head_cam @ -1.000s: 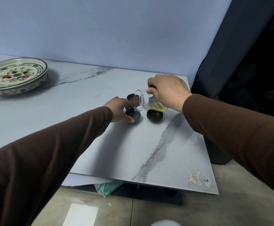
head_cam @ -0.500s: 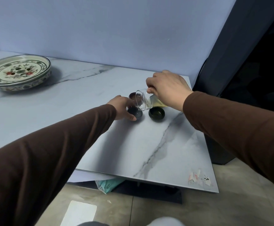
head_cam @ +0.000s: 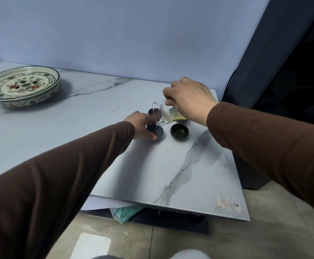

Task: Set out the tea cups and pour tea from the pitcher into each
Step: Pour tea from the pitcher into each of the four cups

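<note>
Fingers [head_cam: 168, 101] tilt clear glass pitcher [head_cam: 161, 114].

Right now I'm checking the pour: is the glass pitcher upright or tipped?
Tipped. The right hand holds the glass pitcher with its mouth low over the dark cup.

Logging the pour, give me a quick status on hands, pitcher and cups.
Right hand shut on pitcher, tipped toward the dark cup. Left hand steadies that cup. Green cup beside it, brown cup behind. Nothing in the way.

No readable text, faint smudged marks on the table [head_cam: 225, 202] corner, illegible
</note>
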